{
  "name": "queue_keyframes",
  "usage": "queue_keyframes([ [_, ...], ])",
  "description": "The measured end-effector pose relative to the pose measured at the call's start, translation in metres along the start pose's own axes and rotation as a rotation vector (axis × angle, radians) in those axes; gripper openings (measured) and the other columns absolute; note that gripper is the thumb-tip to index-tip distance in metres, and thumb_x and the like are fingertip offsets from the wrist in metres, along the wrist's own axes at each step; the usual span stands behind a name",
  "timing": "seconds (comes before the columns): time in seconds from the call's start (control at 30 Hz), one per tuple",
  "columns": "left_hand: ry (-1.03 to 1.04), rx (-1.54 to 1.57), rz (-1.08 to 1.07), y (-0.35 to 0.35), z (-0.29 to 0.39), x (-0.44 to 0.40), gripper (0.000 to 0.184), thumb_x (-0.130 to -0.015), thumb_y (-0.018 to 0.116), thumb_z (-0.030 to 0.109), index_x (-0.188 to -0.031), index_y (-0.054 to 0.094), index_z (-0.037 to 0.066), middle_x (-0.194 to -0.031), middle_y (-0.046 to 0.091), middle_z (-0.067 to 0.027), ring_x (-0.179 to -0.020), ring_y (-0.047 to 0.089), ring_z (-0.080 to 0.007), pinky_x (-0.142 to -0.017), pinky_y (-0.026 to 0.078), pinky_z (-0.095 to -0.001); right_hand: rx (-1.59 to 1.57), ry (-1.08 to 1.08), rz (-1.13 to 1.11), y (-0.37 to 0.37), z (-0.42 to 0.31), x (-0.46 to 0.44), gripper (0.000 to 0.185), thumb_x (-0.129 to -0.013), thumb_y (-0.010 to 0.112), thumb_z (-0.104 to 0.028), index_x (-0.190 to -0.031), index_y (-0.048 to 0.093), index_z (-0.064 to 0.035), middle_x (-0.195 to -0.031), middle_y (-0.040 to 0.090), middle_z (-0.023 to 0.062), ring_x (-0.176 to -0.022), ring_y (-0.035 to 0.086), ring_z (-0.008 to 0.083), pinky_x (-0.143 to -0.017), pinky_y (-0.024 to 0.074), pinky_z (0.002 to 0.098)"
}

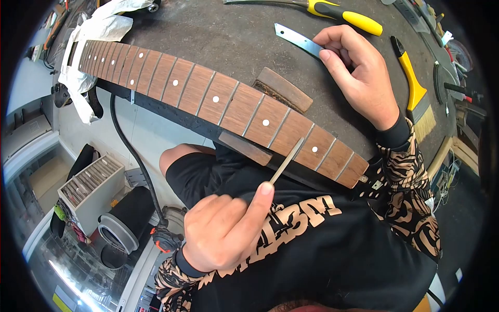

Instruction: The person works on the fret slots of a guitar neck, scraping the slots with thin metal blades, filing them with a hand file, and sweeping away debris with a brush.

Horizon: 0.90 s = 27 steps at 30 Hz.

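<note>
My left hand (223,229) is closed round a slim file (285,165), index finger laid along it. The file's tip lies over the dark wooden fretboard of a guitar neck (236,112), between two metal frets beside a white dot inlay. Whether the tip presses on a fret I cannot tell. Beyond the neck, my right hand (358,73) pinches a thin shiny metal strip (297,40) with small holes at its far end, between thumb and fingers. A wooden block (285,88) sits against the neck's far side, and another wooden piece (245,148) on its near side.
A yellow-and-black handled tool (348,18) and a yellow brush (414,91) lie on the dark workbench (208,31). White cloth or paper (106,26) wraps the neck's far end. A box of sandpaper-like sheets (91,182), a black hose (127,140) and a black cylinder (127,218) stand at left.
</note>
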<state>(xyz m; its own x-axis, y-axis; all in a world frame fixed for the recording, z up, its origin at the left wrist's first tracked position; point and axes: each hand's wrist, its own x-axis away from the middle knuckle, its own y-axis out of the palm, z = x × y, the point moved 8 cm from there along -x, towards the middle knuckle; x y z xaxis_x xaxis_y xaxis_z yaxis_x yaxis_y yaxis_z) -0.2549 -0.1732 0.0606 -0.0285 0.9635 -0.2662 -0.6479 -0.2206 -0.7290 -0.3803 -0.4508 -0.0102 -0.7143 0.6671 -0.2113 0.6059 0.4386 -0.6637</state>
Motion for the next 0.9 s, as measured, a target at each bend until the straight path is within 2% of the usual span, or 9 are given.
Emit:
queue_keyframes([
  [0.03, 0.011, -0.007, 0.013, -0.001, 0.001, 0.005, 0.058, -0.075, 0.083, -0.003, -0.133, 0.083, -0.007, -0.071, 0.046, -0.0006, -0.054, 0.048, -0.0143, -0.051, 0.037, -0.0323, 0.002, -0.007, 0.002, 0.0, 0.0, 0.0, 0.016, -0.107, 0.076, -0.01, -0.123, 0.078, -0.0089, -0.092, 0.073, 0.0023, -0.077, 0.067, 0.0132, -0.073, 0.0543, 0.031],
  [0.23, 0.008, -0.008, 0.007, 0.005, -0.001, -0.014, 0.06, -0.074, 0.081, -0.001, -0.133, 0.082, -0.007, -0.07, 0.04, -0.0003, -0.054, 0.046, -0.0146, -0.051, 0.037, -0.0327, -0.009, 0.012, -0.005, 0.001, 0.001, 0.0, 0.017, -0.106, 0.076, -0.01, -0.123, 0.077, -0.0088, -0.091, 0.072, 0.002, -0.076, 0.065, 0.0134, -0.072, 0.0534, 0.0312],
  [0.47, -0.021, 0.007, 0.024, 0.0, 0.003, 0.009, 0.064, -0.074, 0.08, -0.001, -0.137, 0.081, -0.007, -0.071, 0.041, -0.0002, -0.055, 0.047, -0.0149, -0.052, 0.038, -0.0332, 0.009, 0.023, -0.018, 0.001, 0.001, 0.0, 0.017, -0.106, 0.076, -0.01, -0.123, 0.077, -0.0083, -0.092, 0.072, 0.0018, -0.076, 0.064, 0.0128, -0.072, 0.0528, 0.0306],
  [0.6, 0.019, -0.01, -0.005, 0.007, 0.0, -0.02, 0.059, -0.076, 0.08, -0.001, -0.135, 0.081, -0.007, -0.072, 0.044, -0.0005, -0.056, 0.05, -0.0151, -0.052, 0.04, -0.0328, -0.009, 0.016, -0.01, 0.002, 0.0, 0.001, 0.018, -0.106, 0.076, -0.01, -0.124, 0.078, -0.0084, -0.092, 0.072, 0.0016, -0.076, 0.064, 0.0125, -0.072, 0.0527, 0.0303],
  [0.7, -0.036, 0.04, -0.01, 0.003, 0.002, -0.014, 0.054, -0.072, 0.082, -0.016, -0.126, 0.083, -0.01, -0.071, 0.053, -0.0045, -0.052, 0.05, -0.0211, -0.049, 0.037, -0.0359, 0.008, 0.016, -0.015, 0.001, 0.0, 0.001, 0.018, -0.106, 0.076, -0.01, -0.124, 0.078, -0.0085, -0.092, 0.072, 0.0015, -0.076, 0.064, 0.0122, -0.072, 0.053, 0.0301],
  [0.9, -0.044, 0.035, -0.008, 0.002, 0.001, -0.01, 0.052, -0.074, 0.081, -0.015, -0.126, 0.082, -0.009, -0.07, 0.054, -0.0048, -0.051, 0.051, -0.0209, -0.048, 0.037, -0.0355, 0.003, 0.008, -0.012, 0.002, 0.0, 0.0, 0.018, -0.106, 0.076, -0.011, -0.124, 0.078, -0.0089, -0.092, 0.072, 0.0014, -0.076, 0.064, 0.0122, -0.072, 0.0531, 0.0303],
])
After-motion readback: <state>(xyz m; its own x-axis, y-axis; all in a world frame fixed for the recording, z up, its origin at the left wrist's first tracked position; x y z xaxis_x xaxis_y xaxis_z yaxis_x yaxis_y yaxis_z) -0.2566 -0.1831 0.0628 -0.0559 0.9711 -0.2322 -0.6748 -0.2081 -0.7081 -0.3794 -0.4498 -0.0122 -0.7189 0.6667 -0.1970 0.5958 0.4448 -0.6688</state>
